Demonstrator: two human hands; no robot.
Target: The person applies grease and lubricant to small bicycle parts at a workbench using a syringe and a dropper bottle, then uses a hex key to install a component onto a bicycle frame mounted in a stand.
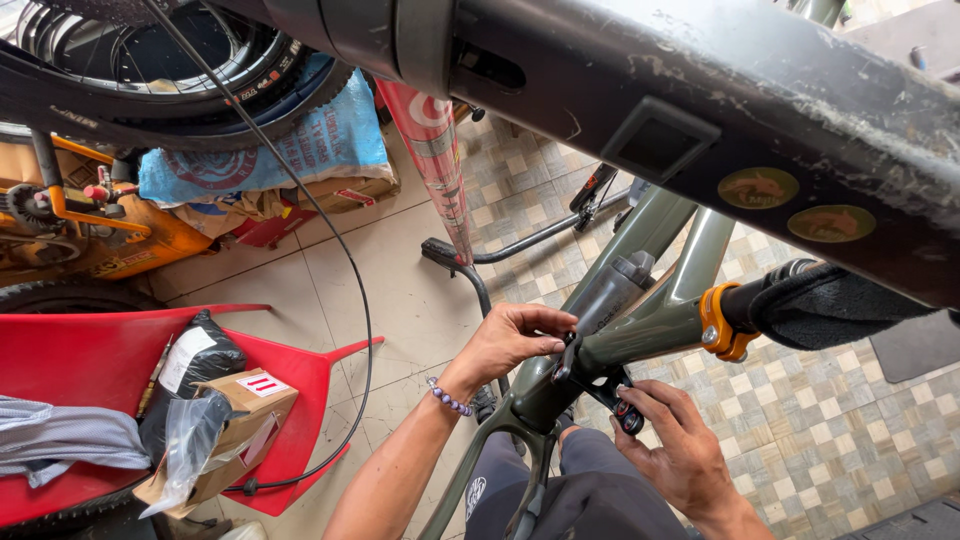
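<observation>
Head view: cardboard box [232, 432] with white-red label and black wrapped parcel [196, 362] near left on red panel [70, 352]. Left hand [508, 340] pinches part on olive bike frame [640, 325], centre; right hand [672, 440] grips small black tool [618, 400] beneath. Dark tube [720, 110] blocks top.

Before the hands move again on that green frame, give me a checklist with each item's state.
1. Left hand on the frame joint: ok, fingers pinch there.
2. Right hand on the black tool: ok, fingers touch it.
3. Green bike frame held in the orange clamp: ok.
4. Tool seated on its fitting: cannot tell, hidden.
5. Black cable clear of both hands: ok, it hangs left.
</observation>
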